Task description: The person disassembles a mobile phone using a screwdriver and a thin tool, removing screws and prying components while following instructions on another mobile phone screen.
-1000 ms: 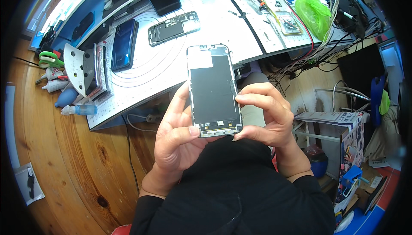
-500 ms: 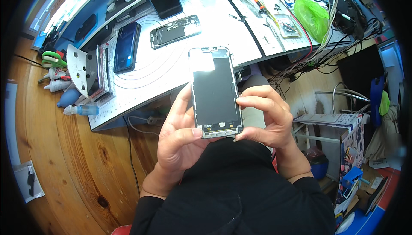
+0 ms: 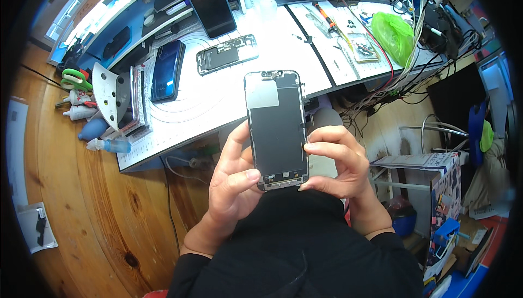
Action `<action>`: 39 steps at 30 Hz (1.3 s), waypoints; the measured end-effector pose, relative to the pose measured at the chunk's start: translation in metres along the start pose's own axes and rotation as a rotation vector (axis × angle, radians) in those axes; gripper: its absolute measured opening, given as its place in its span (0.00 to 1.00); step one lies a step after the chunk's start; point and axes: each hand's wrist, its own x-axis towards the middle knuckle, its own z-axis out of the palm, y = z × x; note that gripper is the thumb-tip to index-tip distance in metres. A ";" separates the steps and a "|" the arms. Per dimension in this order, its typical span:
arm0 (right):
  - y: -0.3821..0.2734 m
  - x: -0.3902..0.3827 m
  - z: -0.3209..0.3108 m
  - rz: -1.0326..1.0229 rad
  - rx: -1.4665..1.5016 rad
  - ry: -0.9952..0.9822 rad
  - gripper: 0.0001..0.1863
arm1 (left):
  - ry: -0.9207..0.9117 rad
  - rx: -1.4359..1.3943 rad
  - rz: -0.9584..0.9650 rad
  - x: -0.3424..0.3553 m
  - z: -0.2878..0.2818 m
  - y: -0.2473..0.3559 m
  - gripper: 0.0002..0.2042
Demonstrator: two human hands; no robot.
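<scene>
A phone screen assembly (image 3: 279, 134) is held upright over my lap, its dark inner side with a grey patch and bottom connectors facing me. My left hand (image 3: 235, 181) grips its lower left edge, thumb on the front corner and fingers behind. With fingertips and thumb, my right hand (image 3: 340, 162) pinches the lower right edge. Beyond it on the white desk lies an opened phone body (image 3: 227, 54) with its inner parts bare. A blue phone (image 3: 168, 72) lies left of that body, and a dark-screened phone (image 3: 212, 10) leans behind it.
Green-handled scissors (image 3: 76, 80), a blue air blower (image 3: 93, 129) and a small spray bottle (image 3: 111, 145) crowd the desk's left edge. To the right are an orange screwdriver (image 3: 322, 14), a green plastic bag (image 3: 393, 39) and tangled cables (image 3: 376, 93). A printed carton (image 3: 444, 189) stands lower right.
The whole view has shifted, so desk and hands sit slightly lower. The screen assembly has tilted a little, and the bright glare on its patch is gone. Both hands keep their grip.
</scene>
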 end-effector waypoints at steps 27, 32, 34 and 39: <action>0.004 -0.003 0.004 0.037 0.003 0.003 0.30 | 0.063 -0.007 0.033 0.014 -0.003 -0.006 0.30; 0.016 -0.001 0.004 0.062 -0.192 -0.052 0.31 | 0.176 0.247 -0.014 0.051 -0.045 -0.007 0.20; 0.027 0.001 -0.004 0.083 -0.281 -0.005 0.28 | 0.131 0.430 -0.069 0.072 -0.065 0.012 0.19; 0.076 0.033 -0.054 0.258 -0.591 0.320 0.12 | 0.028 0.953 -0.123 0.105 -0.088 0.062 0.17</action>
